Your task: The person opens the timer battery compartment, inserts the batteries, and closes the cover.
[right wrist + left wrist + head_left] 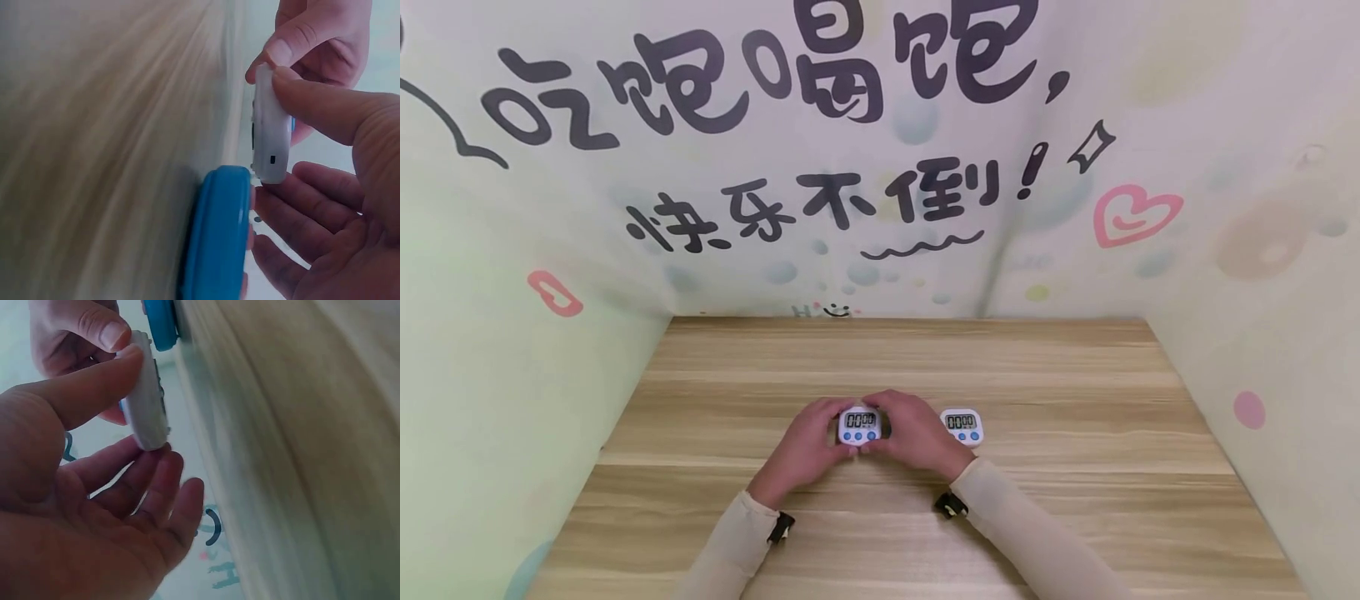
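Observation:
A white digital timer (860, 425) with a dark-digit display and blue buttons is between my two hands in the head view. My left hand (807, 443) grips its left side, with the thumb (94, 387) along the near edge and fingertips at the far edge. On the other side, my right hand (917, 433) pinches it the same way, thumb (331, 106) opposite the fingers. The timer's white narrow side (272, 128) shows in the right wrist view, held close over the wooden table. A second white timer (962, 423) lies just right of my right hand.
The wooden table (1060, 358) meets a printed wall (737, 283) at the back and walls on both sides. A blue rounded object (215, 237) rests on the table by my right fingers in the right wrist view. Black straps (951, 505) sit at both sleeves.

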